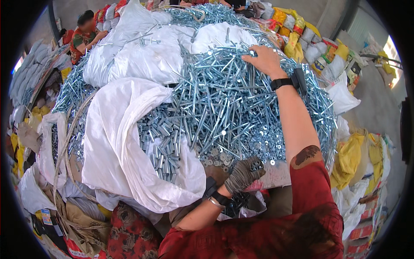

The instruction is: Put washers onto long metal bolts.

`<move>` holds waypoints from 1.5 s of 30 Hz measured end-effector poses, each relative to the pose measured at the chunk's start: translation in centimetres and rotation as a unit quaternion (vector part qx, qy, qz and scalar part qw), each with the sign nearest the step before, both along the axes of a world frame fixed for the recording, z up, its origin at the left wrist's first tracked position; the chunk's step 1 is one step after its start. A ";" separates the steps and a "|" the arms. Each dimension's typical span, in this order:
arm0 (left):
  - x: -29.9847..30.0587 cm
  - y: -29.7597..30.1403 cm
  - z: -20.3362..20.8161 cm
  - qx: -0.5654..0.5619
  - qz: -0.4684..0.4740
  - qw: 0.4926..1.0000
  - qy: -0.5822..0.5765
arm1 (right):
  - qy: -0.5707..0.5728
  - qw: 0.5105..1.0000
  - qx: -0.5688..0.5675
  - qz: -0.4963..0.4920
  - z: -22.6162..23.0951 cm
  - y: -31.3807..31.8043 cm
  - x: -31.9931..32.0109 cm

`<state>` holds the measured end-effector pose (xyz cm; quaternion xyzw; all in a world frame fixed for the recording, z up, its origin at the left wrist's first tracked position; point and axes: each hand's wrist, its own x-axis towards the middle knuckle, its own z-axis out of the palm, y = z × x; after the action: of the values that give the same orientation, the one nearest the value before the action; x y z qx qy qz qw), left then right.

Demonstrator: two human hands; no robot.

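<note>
A large heap of long silvery bolts [224, 93] covers the table in front of me. Over its far right part reaches my right hand [266, 60], bare, thumb and fingers apart, with the fingertips close to the bolts; I see nothing held in it. My left hand [243, 176] wears a grey-brown glove and rests at the table's near edge. Its fingers are curled, and small metal pieces show at the fingertips, too small to name. Just beyond it lie loose washers [222, 159]. Short metal sleeves [166, 157] spill from a white sack [118, 142] left of that hand.
White plastic sacks [146, 58] lie on the far left of the heap. Another person [82, 39] sits at the far left edge. Stacked yellow and white bags [297, 28] stand behind on the right; yellow sacks [349, 157] lie beside me. A rope [67, 142] hangs at the left.
</note>
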<state>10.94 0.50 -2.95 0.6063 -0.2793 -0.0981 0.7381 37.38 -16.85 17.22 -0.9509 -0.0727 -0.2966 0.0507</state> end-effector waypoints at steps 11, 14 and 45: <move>0.9 0.9 1.8 0.088 -0.052 0.994 0.023 | -0.030 0.992 0.073 0.094 -3.3 -1.0 -3.5; 0.7 0.9 1.5 0.078 -0.041 0.996 0.028 | -0.060 0.987 0.102 0.106 -3.9 0.2 -4.9; -0.2 0.5 -1.8 0.066 -0.024 0.991 -0.116 | -0.205 0.973 0.044 0.102 -7.1 3.8 -10.4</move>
<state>10.75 1.04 -4.72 0.6537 -0.3707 -0.0630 0.6567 27.00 -13.02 10.08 -0.8544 -0.1648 -0.4811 0.1063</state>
